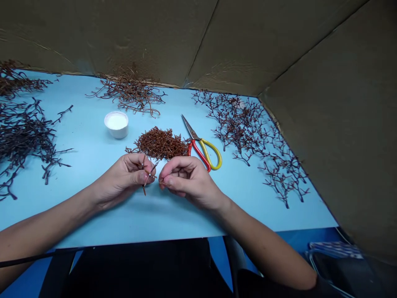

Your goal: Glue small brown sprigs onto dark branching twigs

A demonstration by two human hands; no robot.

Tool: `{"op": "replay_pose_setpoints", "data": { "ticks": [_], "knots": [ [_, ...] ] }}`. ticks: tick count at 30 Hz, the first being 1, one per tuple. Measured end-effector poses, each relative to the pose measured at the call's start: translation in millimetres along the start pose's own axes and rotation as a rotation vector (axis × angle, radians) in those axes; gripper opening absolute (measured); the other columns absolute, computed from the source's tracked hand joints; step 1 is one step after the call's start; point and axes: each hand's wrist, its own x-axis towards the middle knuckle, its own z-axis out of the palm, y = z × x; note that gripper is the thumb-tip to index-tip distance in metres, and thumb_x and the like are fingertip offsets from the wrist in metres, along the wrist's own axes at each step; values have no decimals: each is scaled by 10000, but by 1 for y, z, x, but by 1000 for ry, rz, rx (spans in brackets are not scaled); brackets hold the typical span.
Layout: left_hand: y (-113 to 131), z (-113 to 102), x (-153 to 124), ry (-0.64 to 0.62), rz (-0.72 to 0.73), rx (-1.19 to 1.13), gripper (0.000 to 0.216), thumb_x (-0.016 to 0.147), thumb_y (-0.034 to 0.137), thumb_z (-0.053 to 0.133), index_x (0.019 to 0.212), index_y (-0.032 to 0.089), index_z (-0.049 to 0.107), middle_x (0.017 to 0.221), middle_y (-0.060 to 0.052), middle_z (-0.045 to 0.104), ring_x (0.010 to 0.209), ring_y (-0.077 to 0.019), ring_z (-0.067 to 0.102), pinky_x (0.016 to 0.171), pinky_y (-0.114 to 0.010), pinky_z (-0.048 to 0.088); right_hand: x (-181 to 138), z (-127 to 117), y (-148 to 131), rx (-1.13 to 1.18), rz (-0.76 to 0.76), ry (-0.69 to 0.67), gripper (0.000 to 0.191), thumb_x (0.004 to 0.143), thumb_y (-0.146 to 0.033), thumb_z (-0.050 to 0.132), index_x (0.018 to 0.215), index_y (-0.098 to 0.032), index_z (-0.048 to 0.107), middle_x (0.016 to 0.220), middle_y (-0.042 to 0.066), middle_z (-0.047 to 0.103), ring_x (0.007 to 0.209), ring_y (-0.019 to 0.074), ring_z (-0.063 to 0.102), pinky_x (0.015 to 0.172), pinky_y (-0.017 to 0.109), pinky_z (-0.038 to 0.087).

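My left hand [127, 179] is closed around a small brown branching twig piece [145, 176] just above the light blue table [155, 215]. My right hand [186, 178] is pinched shut beside it, thumb and forefinger pressed on the tip of a thin brown stem that meets the twig. Both hands nearly touch. Right behind them lies a heap of short brown twig bits [161, 143].
Scissors with red and yellow handles [203, 145] lie right of the heap. A small white cup of white paste [116, 124] stands at the left rear. Dark branch pieces are spread at the left [21, 132], rear [130, 92] and right [251, 132]. Brown cardboard walls [325, 103] enclose the table.
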Motion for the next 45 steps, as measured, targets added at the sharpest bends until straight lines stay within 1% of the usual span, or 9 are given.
{"op": "replay_pose_setpoints", "data": {
  "ticks": [4,8,13,22,27,31,35,40,45],
  "knots": [
    [-1,0,-1,-6,-4,19,390,636,417,1046,737,177,755,681,17,630,658,-100,551,665,-215,462,2,0,3,45,21,20,251,743,-328,974,810,-184,780,689,7,758,460,58,503,401,174,374],
    [-2,-1,-1,-17,1,22,359,656,400,1037,748,180,770,700,7,660,680,-110,587,668,-214,475,3,2,2,39,55,55,278,721,-355,984,789,-187,774,669,1,746,456,61,504,388,177,348],
    [-2,-1,0,-12,1,30,325,674,366,1029,741,178,772,717,-7,698,681,-123,618,682,-229,514,3,2,3,37,64,49,274,721,-350,983,794,-184,778,665,1,747,444,56,498,380,177,333],
    [-2,-1,0,-80,10,12,210,754,295,990,784,203,803,769,7,755,734,-93,674,710,-174,535,3,2,5,60,46,56,241,734,-319,976,799,-186,786,683,7,757,462,59,520,393,174,346],
    [-1,0,1,-74,16,12,229,742,311,997,772,197,801,757,2,750,726,-102,675,686,-183,536,3,2,5,77,47,57,252,729,-321,980,802,-184,782,686,10,754,484,68,537,398,175,347],
    [-2,-1,1,-42,16,18,268,712,329,1013,763,187,793,724,9,722,696,-100,652,675,-188,531,2,2,4,94,43,26,206,753,-281,964,796,-179,790,696,13,760,503,66,556,407,164,355],
    [-3,-2,2,-47,17,31,256,725,318,1007,772,184,794,733,6,732,713,-102,673,694,-184,538,2,1,4,90,34,21,202,769,-283,954,799,-176,786,691,10,758,475,55,528,405,162,353],
    [-3,-1,1,-69,27,35,243,738,329,1000,774,195,801,739,15,749,705,-82,676,687,-156,542,1,1,7,75,29,43,203,769,-281,956,822,-179,790,705,11,765,456,49,500,402,167,354],
    [-3,-1,1,-55,41,65,234,736,329,1001,766,204,805,715,19,738,686,-80,669,666,-149,542,0,2,7,18,7,79,222,770,-310,959,832,-189,783,699,-4,746,457,47,475,404,164,365]
  ]
}}
